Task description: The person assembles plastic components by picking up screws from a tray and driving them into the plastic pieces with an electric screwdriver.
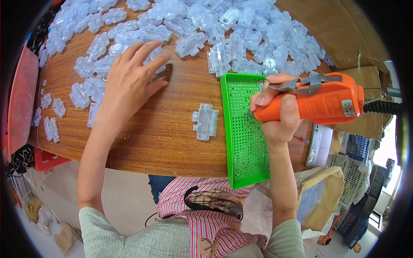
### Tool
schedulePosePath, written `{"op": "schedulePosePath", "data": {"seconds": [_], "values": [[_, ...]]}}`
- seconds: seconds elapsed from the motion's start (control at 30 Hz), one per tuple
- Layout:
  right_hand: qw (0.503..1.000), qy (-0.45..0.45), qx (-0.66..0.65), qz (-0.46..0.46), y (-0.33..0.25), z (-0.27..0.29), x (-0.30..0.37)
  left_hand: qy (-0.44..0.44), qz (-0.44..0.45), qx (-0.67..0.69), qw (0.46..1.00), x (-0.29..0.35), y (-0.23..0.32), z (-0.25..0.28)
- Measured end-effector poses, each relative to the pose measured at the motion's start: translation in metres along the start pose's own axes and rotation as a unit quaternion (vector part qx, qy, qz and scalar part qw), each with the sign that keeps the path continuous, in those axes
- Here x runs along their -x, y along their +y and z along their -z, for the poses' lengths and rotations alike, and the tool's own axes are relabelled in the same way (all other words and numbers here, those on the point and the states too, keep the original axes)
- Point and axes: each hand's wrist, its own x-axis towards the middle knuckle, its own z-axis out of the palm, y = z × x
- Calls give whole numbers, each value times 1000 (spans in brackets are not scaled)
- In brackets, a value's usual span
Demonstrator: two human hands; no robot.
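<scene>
My right hand (279,112) is wrapped round an orange power screwdriver (327,103), with a thumb across its body and a metal lever along its top. The tool lies across the upper right of a green perforated tray (229,142), its dark nose pointing left; no bit can be made out. My left hand (129,81) is open with fingers spread at the near side of the heap, over a clear plastic housing (157,60) partly hidden by the fingers. Between my hands, one clear plastic housing (205,122) lies alone on the wooden table (172,150).
A large heap of clear plastic housings (241,26) covers the far side of the table. Cardboard (344,30) stands at the far right. A pink bin (23,94) is at the left edge. A black corded end (380,107) trails right from the tool. Crates (350,176) stand below right.
</scene>
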Motion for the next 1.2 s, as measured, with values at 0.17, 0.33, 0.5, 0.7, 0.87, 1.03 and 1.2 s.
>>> {"op": "schedulePosePath", "data": {"seconds": [0.17,0.33,0.5,0.7,0.87,1.03,1.2], "values": [[1000,-16,2,-22,4,-1,7,-13,21,32,999,1,-8,-7],[997,-19,63,-40,4,-4,8,-4,34,56,998,6,5,0],[997,-18,50,-50,7,0,9,39,124,327,936,26,41,27],[998,-33,45,-18,6,0,10,-55,138,555,818,91,94,36],[997,-67,-30,40,-19,1,0,-82,146,599,783,119,137,17],[986,-130,-53,96,-27,6,7,-72,140,482,862,118,142,21],[989,-114,-29,91,-29,7,12,-58,138,324,934,122,136,22]]}}
